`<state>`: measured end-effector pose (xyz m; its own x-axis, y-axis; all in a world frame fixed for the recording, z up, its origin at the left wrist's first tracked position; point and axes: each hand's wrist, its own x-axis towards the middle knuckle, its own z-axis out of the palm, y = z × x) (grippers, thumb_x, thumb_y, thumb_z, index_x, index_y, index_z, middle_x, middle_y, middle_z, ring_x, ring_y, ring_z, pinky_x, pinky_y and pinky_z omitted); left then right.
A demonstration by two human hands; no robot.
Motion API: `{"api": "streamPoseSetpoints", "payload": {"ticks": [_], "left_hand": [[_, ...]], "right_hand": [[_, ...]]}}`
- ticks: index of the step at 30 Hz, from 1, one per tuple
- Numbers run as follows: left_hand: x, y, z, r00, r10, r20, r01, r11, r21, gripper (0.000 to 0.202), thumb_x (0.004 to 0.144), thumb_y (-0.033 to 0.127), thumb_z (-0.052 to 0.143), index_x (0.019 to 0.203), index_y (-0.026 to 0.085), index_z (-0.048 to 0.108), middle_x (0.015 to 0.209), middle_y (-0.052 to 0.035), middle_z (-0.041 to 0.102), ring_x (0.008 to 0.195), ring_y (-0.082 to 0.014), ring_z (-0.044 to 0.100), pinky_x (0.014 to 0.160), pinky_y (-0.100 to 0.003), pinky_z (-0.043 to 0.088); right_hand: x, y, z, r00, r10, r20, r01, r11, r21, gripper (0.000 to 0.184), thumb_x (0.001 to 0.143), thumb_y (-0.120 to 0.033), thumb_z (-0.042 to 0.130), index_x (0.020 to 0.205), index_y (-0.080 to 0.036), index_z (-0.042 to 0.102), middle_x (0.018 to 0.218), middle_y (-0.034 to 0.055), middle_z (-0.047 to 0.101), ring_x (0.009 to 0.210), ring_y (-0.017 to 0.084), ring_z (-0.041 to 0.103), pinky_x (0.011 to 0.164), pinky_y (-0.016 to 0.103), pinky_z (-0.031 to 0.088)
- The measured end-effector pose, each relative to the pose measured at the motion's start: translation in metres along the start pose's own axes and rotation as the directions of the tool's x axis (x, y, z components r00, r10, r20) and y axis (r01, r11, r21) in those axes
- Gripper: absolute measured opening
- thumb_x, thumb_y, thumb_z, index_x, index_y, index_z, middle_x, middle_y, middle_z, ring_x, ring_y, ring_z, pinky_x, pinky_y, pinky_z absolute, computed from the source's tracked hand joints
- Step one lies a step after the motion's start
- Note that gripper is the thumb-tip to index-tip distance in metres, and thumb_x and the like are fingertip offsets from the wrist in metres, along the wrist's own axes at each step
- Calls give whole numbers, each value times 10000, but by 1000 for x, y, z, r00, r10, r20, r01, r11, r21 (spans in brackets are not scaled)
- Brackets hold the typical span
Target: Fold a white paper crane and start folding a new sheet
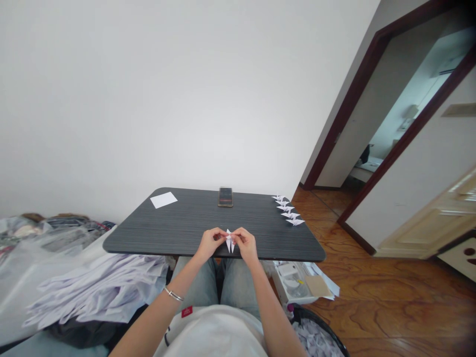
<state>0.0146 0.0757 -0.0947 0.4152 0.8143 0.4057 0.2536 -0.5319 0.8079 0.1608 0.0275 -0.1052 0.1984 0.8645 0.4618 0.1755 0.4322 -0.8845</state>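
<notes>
Between my two hands, just above the front edge of the dark table (pixel 193 213), is a partly folded white paper crane (pixel 230 243) with two narrow points directed toward me. My left hand (pixel 212 243) pinches it from the left side with thumb and forefinger. On the right side, my right hand (pixel 244 242) pinches the same paper near its upper part. Several finished white paper cranes (pixel 290 208) stand in a row along the table's right edge. A flat sheet of white paper (pixel 163 200) lies at the back left.
A phone on a stand (pixel 225 197) is at the table's back middle, near the white wall (pixel 208 99). Left of me are heaped clothes (pixel 104 287) and plastic bags. On the right floor stand a white box (pixel 293 282) and a black bin (pixel 316 337) of paper pieces.
</notes>
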Motion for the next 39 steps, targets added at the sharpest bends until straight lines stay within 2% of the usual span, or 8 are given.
{"api": "streamPoseSetpoints", "payload": {"ticks": [6, 12, 17, 24, 32, 36, 39], "left_hand": [[-2, 2, 4, 1000, 23, -5, -22, 997, 73, 122, 694, 116, 565, 741, 147, 674, 662, -21, 633, 555, -106, 500, 552, -217, 375], [-5, 5, 7, 998, 61, 15, -62, 988, 143, 178, 696, 73, 528, 753, 171, 666, 661, -7, 598, 586, -114, 507, 580, -222, 379], [-6, 8, 8, 995, 87, 57, -97, 978, 187, 180, 691, 70, 527, 741, 176, 664, 661, -9, 577, 605, -125, 512, 597, -229, 385], [-3, 12, 7, 986, 122, 114, -145, 965, 217, 245, 679, 39, 481, 743, 176, 674, 769, -35, 620, 701, -148, 556, 672, -257, 417], [-10, 9, 11, 984, 146, 105, -170, 946, 277, 280, 712, 52, 475, 828, 207, 677, 845, -43, 674, 812, -187, 549, 785, -326, 408], [-12, 8, 12, 987, 137, 81, -156, 939, 307, 239, 732, 95, 495, 876, 188, 660, 843, -64, 656, 817, -191, 550, 765, -320, 418], [-10, 7, 12, 989, 130, 77, -147, 937, 318, 196, 719, 103, 523, 840, 182, 656, 817, -55, 646, 795, -188, 554, 745, -312, 422]], "right_hand": [[3, 8, 0, 994, 100, -37, -100, 995, -9, 199, 776, -335, 510, 748, -171, 619, 578, 4, 587, 513, 136, 556, 496, 244, 484], [6, 16, -1, 985, 167, -45, -170, 983, -66, 159, 724, -318, 555, 734, -174, 621, 574, 17, 636, 505, 168, 603, 451, 257, 494], [6, 17, -4, 988, 150, -39, -155, 974, -168, 89, 673, -237, 587, 723, -189, 644, 566, 2, 647, 471, 160, 591, 455, 253, 469], [7, 16, -6, 993, 111, -40, -118, 943, -310, 121, 636, -156, 556, 720, -196, 634, 652, -6, 638, 485, 134, 549, 499, 250, 435], [4, 11, -5, 996, 73, -44, -85, 911, -404, 132, 636, -134, 541, 729, -194, 616, 723, 2, 605, 557, 133, 535, 591, 265, 435], [4, 11, -5, 996, 73, -51, -87, 905, -417, 130, 642, -129, 531, 723, -193, 609, 730, 5, 604, 574, 137, 540, 607, 268, 439], [4, 12, -5, 995, 75, -66, -96, 903, -418, 138, 641, -122, 518, 721, -193, 605, 729, 6, 607, 586, 140, 548, 621, 271, 445]]}}
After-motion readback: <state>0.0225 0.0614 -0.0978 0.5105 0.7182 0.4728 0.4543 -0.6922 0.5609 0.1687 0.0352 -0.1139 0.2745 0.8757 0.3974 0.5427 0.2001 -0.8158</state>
